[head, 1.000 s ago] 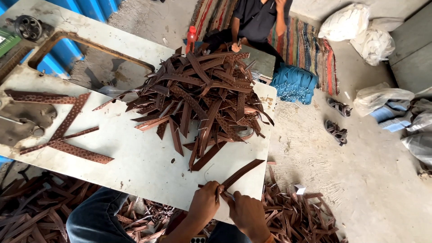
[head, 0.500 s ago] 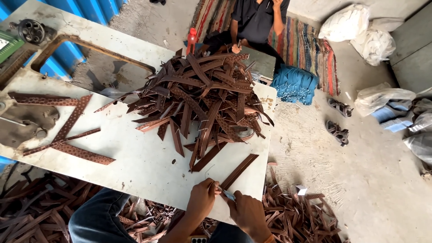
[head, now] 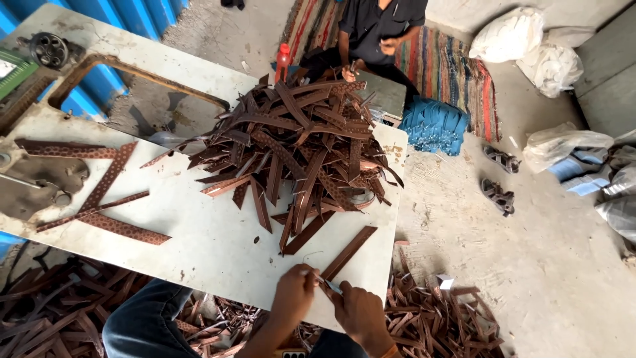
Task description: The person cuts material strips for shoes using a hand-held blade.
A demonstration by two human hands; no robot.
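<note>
A brown leather strip (head: 348, 252) lies slanted on the white table (head: 205, 245) near its front edge. My left hand (head: 296, 292) pinches the strip's lower end. My right hand (head: 358, 310) sits just right of it, closed on a small metal tool (head: 330, 286) whose tip touches the strip's end. A big heap of brown leather strips (head: 298, 142) fills the table's middle and far side.
Longer perforated strips (head: 99, 192) lie at the table's left by a sewing machine (head: 36, 176). Cut strips (head: 430, 318) litter the floor below. A seated person (head: 381, 30) works on a striped mat beyond the table. Sandals (head: 498, 178) and sacks (head: 530, 43) lie to the right.
The strip has come down from its lifted position to lie on the table. Both hands have drawn closer together at its lower end.
</note>
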